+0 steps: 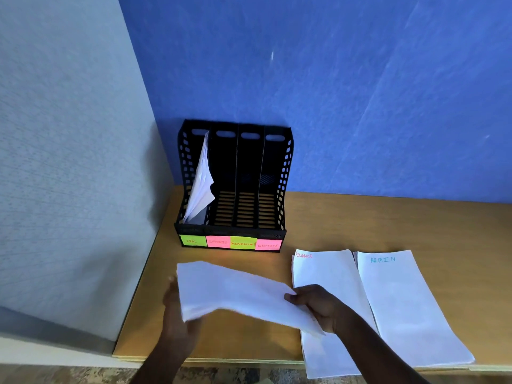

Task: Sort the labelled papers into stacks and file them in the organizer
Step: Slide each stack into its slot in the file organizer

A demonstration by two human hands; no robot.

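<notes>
Hands (pixel 318 303) gripping papers (pixel 238 292), organizer's (pixel 232 234) leftmost slot filled

Your left hand (pixel 177 309) and right hand (pixel 318 306) are bare, with no gloves, rings or bands showing on the fingers. Both of your forearms come up from the bottom edge uncovered: no sleeve or cuff reaches as far as the wrists, and neither wrist carries a watch or bracelet. Your left hand looks slightly blurred, so its finer detail cannot be told.
</notes>
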